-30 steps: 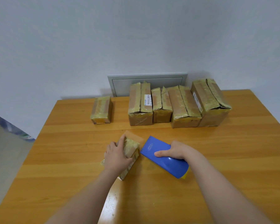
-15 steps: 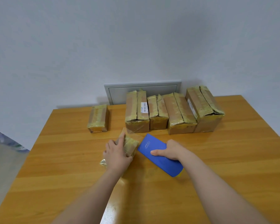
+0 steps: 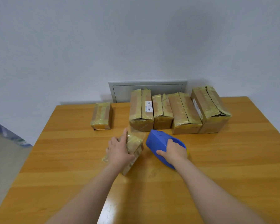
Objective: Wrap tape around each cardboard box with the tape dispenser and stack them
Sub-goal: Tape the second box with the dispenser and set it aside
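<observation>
Pale wall behind, and on the orange-brown wooden table (image 3: 233, 159) our left hand (image 3: 120, 151) grips the small tape-wrapped cardboard box (image 3: 135, 141) near the front centre, thumb on one side and fingers over the other. Our right hand (image 3: 173, 152) is clamped round the blue plastic tape dispenser (image 3: 158, 139), just beside the box. Whether tape joins them we cannot tell. We judge two risks: the light box twisting under the pull and creasing the tape, or the film sticking to the table. None of the row of four larger taped cardboard boxes (image 3: 183, 113) at the back is stacked yet.
</observation>
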